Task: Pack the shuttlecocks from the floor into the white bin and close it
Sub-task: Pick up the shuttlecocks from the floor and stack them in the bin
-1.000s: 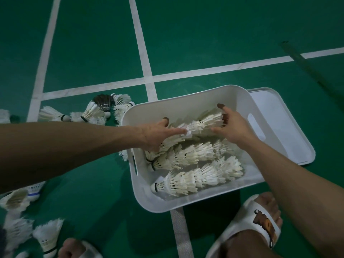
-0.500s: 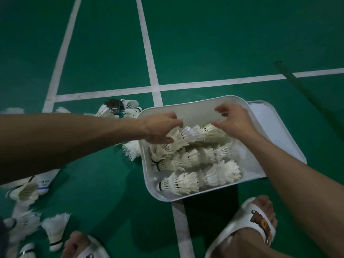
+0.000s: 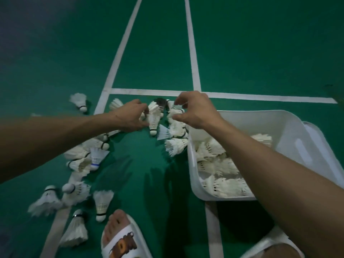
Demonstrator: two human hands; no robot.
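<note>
The white bin [image 3: 193, 175] stands on the green floor at the right, with rows of white shuttlecocks [image 3: 219, 164] lying inside. Its lid [image 3: 314, 133] lies flat behind its right side. My left hand [image 3: 130, 118] reaches to the pile beyond the bin's left corner, and its fingers and thumb close round a white shuttlecock [image 3: 154, 118] with the cork toward me. My right hand [image 3: 195, 110] hovers over the neighbouring cluster of shuttlecocks [image 3: 176, 131], fingers bent and spread, holding nothing that I can see.
Several loose shuttlecocks [image 3: 83, 161] lie scattered on the floor at left and lower left, one apart at the far left [image 3: 80, 101]. A dark shuttlecock [image 3: 160, 101] sits behind the pile. My feet in white slides [image 3: 121, 239] stand at the bottom edge.
Both hands have left the bin and moved left to the floor pile. My left hand has taken hold of a shuttlecock. The view has swung left.
</note>
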